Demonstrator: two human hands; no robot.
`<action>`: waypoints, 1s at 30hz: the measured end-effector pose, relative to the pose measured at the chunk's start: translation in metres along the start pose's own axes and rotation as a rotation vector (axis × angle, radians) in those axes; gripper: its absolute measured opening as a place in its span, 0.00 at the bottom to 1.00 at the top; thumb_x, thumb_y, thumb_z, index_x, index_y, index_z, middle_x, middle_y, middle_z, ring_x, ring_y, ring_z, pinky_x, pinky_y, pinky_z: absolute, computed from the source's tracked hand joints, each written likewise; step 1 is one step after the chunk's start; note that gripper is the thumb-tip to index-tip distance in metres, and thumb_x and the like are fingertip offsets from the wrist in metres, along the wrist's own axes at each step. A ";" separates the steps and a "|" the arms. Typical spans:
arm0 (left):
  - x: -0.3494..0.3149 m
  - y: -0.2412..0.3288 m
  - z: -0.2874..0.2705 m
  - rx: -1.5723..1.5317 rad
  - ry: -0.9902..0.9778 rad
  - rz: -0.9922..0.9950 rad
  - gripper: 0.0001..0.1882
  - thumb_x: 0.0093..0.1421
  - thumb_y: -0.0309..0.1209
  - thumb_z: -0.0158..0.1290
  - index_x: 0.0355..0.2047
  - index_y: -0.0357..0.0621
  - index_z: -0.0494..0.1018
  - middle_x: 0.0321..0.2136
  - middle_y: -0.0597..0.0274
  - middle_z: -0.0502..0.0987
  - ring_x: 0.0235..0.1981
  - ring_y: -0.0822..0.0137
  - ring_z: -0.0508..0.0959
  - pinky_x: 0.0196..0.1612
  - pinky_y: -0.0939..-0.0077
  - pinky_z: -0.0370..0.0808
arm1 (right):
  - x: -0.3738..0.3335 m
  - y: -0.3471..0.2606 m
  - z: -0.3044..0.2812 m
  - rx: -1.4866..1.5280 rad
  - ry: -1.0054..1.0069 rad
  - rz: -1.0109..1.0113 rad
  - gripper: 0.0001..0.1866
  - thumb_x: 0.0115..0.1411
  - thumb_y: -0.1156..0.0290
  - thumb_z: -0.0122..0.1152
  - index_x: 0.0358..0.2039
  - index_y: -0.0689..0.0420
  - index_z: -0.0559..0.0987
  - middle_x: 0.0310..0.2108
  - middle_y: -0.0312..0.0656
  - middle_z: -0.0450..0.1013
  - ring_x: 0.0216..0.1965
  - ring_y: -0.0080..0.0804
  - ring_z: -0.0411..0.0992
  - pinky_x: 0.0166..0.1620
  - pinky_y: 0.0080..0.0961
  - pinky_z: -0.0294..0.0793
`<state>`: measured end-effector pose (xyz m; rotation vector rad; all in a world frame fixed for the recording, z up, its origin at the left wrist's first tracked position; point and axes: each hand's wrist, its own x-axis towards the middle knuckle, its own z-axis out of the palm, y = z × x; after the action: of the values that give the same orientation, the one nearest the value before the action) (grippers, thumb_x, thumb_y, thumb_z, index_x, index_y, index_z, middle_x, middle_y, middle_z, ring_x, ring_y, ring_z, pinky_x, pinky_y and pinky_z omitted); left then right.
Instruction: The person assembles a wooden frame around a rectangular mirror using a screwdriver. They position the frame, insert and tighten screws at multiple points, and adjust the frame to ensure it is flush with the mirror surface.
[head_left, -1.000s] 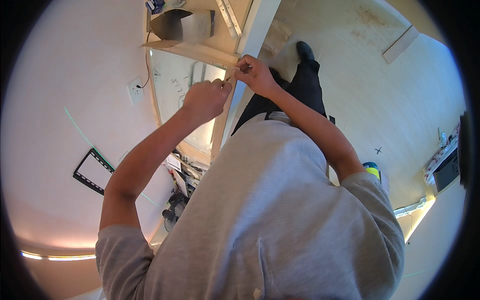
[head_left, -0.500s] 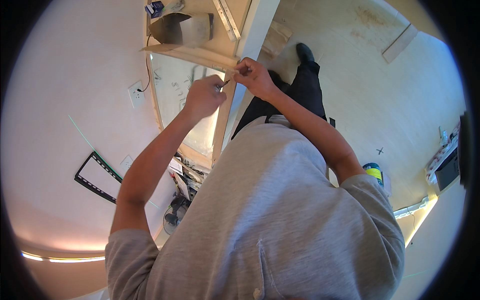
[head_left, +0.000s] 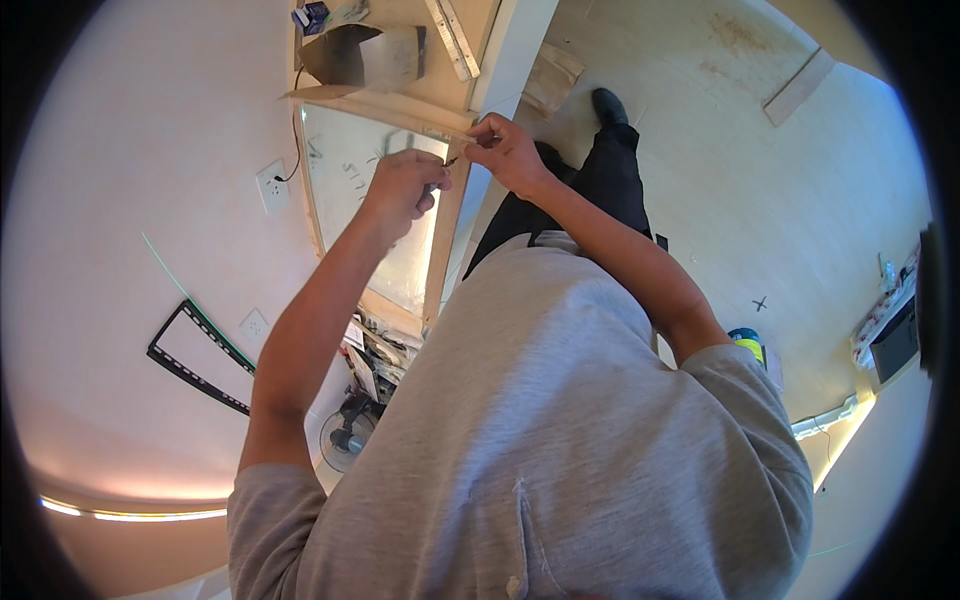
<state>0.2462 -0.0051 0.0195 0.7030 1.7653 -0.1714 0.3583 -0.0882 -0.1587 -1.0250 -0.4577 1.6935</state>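
Note:
My left hand is closed around a slim dark tool, its pointed tip sticking out toward my right hand; most of the tool is hidden, so its kind is unclear. My right hand pinches with thumb and forefinger at the corner of a light wooden frame. A pale, thin piece shows by those fingertips, too small to name. Below both hands, the frame surrounds a whitish, shiny panel with handwritten marks on it.
A cardboard box and a hinged metal strip lie on the wooden top beyond my hands. At left, a wall socket has a plugged-in cord, and a black bracket is on the wall. A fan stands low beside me.
My left hand has turned slightly and its wrist has shifted a little left, while the left elbow moved right. The tool tip stays near my right fingers, which hold almost the same spot.

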 end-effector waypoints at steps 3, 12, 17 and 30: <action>-0.002 0.007 0.001 1.136 -0.013 0.557 0.16 0.53 0.24 0.57 0.44 0.39 0.74 0.33 0.56 0.81 0.22 0.59 0.78 0.26 0.65 0.75 | 0.001 0.002 -0.001 -0.023 -0.034 -0.001 0.11 0.60 0.73 0.68 0.40 0.62 0.76 0.31 0.32 0.73 0.32 0.16 0.69 0.36 0.17 0.70; -0.019 0.002 0.010 0.903 0.164 0.560 0.22 0.57 0.31 0.60 0.51 0.41 0.73 0.32 0.55 0.80 0.23 0.62 0.78 0.23 0.68 0.73 | -0.013 0.004 0.009 0.145 0.149 0.049 0.16 0.55 0.67 0.73 0.38 0.62 0.78 0.29 0.39 0.77 0.32 0.24 0.74 0.36 0.23 0.74; -0.005 0.003 0.009 0.123 0.036 0.029 0.13 0.56 0.27 0.58 0.41 0.34 0.73 0.25 0.59 0.78 0.13 0.77 0.66 0.14 0.83 0.56 | -0.012 0.001 0.009 0.042 0.056 0.207 0.18 0.54 0.65 0.74 0.37 0.64 0.79 0.28 0.40 0.77 0.30 0.25 0.74 0.35 0.24 0.75; -0.003 -0.009 0.012 0.900 0.085 0.456 0.19 0.51 0.32 0.59 0.42 0.35 0.76 0.26 0.53 0.81 0.26 0.58 0.81 0.29 0.64 0.75 | -0.013 -0.004 -0.004 -0.165 -0.128 0.372 0.15 0.56 0.64 0.67 0.28 0.68 0.82 0.22 0.39 0.76 0.25 0.25 0.72 0.32 0.25 0.73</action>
<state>0.2520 -0.0192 0.0159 1.7521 1.5103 -0.6463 0.3651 -0.0990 -0.1527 -1.1799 -0.5196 2.0881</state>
